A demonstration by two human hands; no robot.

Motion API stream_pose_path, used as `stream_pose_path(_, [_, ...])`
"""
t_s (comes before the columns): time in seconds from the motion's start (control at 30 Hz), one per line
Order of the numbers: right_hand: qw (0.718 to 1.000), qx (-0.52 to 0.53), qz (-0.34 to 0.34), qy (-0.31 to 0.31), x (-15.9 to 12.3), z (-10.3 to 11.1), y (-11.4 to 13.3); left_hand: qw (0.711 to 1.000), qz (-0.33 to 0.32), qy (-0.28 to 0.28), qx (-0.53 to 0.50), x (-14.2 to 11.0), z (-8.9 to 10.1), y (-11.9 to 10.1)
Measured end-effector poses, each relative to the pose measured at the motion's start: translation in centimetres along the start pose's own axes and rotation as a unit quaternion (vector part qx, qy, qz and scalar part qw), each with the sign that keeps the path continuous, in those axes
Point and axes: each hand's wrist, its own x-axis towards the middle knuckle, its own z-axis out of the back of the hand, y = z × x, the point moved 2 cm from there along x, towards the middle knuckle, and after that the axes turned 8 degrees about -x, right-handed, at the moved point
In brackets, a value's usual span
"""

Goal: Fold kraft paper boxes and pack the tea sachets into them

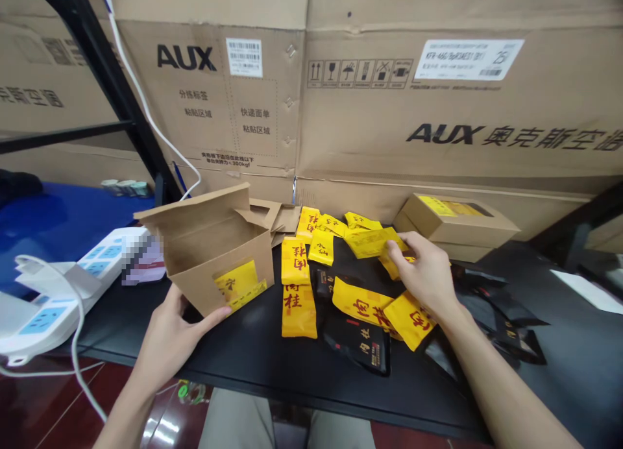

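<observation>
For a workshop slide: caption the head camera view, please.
Left hand holds a kraft paper box; right hand touches a yellow Rougui tea sachet.

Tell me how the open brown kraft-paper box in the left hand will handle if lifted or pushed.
The open brown kraft-paper box is likely light and fairly stiff, but its thin card walls and raised flaps would probably bend if squeezed. It stands tilted against the left hand, so it may well tip over if let go.
</observation>
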Motion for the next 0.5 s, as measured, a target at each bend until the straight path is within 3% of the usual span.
stream_pose_path(0.1, [0.995,0.080,-0.022,-0.046,0.0,0.2,0.3,1.000,-0.008,0.005,-0.005,0.0,-0.1,0.0])
stream_pose_path(0.2, [0.974,0.199,-0.026,-0.103,0.5,1.3,2.5,0.999,-0.029,0.013,-0.010,0.2,-0.1,0.2])
stream_pose_path(0.37, [0.948,0.280,0.104,-0.114,2.2,4.9,10.7,0.998,-0.058,0.012,0.005,0.3,0.1,0.5])
stream_pose_path(0.5, [0.950,0.210,0.224,-0.050,3.8,7.0,17.7,0.997,-0.076,0.016,-0.005,0.1,0.1,0.4])
